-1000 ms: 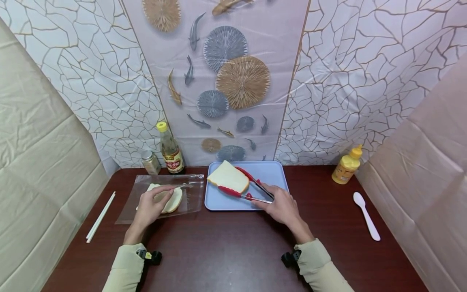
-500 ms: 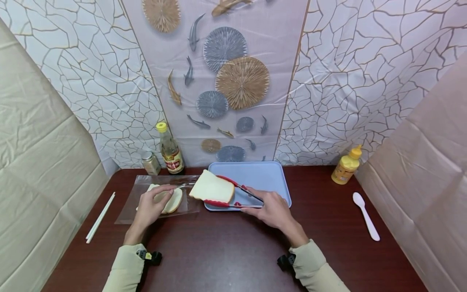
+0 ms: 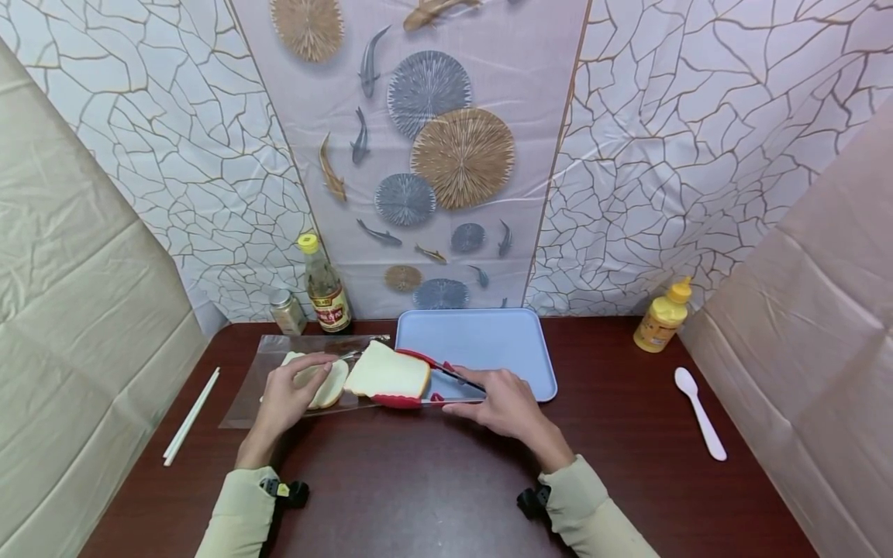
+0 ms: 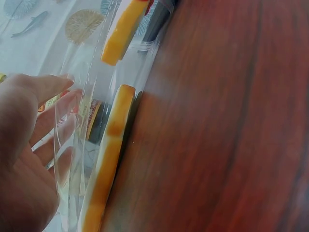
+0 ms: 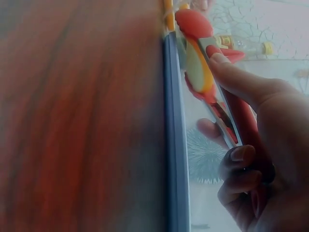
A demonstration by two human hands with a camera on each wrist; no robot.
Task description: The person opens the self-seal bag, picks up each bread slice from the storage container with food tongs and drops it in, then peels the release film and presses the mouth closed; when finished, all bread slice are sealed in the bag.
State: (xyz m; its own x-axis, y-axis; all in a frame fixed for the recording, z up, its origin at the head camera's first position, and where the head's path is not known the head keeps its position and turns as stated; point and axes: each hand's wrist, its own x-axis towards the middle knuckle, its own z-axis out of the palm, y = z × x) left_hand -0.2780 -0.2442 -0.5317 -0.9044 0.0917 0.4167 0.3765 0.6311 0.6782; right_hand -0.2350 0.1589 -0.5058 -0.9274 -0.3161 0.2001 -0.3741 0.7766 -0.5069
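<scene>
My left hand (image 3: 289, 391) pinches the upper layer of a clear plastic bag (image 3: 253, 399), lifting it at the mouth. A bread slice (image 3: 336, 384) lies inside the bag, partly hidden under that hand; its brown crust (image 4: 110, 154) shows edge-on in the left wrist view. My right hand (image 3: 502, 411) grips red-tipped tongs (image 3: 456, 377). Between the tong heads (image 5: 194, 23) is a second bread slice (image 3: 387, 372), held above the left part of the blue tray and reaching over the bag's mouth. Its near corner sits right beside the bagged slice in the head view.
The blue tray (image 3: 488, 341) stands at the back middle. Behind the bag are a sauce bottle (image 3: 329, 298) and a shaker jar (image 3: 287, 311). White chopsticks (image 3: 191, 416) lie at left; a yellow squeeze bottle (image 3: 661, 318) and white spoon (image 3: 701, 415) are at right.
My right hand has moved left and a little nearer, carrying the tongs and bread slice from over the tray to the bag's mouth. My left hand has stayed in place.
</scene>
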